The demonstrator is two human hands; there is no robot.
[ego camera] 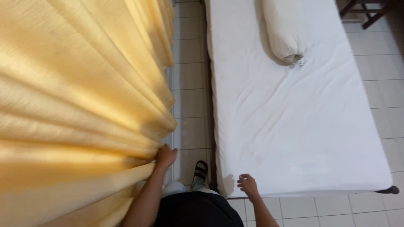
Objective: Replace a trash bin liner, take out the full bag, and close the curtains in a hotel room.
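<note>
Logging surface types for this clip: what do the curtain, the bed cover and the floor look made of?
Curtain: yellow woven cloth with a slight sheen, hanging in deep soft folds, gripped by the left hand.
Bed cover: matte white fabric, probably cotton, with fine wrinkles; the right hand hovers by its corner.
Floor: pale glazed-looking tiles with grout lines.

A: Setting?
B: Bedroom in a home. Single mattress (294,109) under a white sheet, just right of the right hand's fingers (243,180); bolster pillow (283,29) far beyond them.
A: Other evidence?
B: Yellow curtain (80,105) against the left fingers (167,150), pale tiled floor (189,84) between.
</note>
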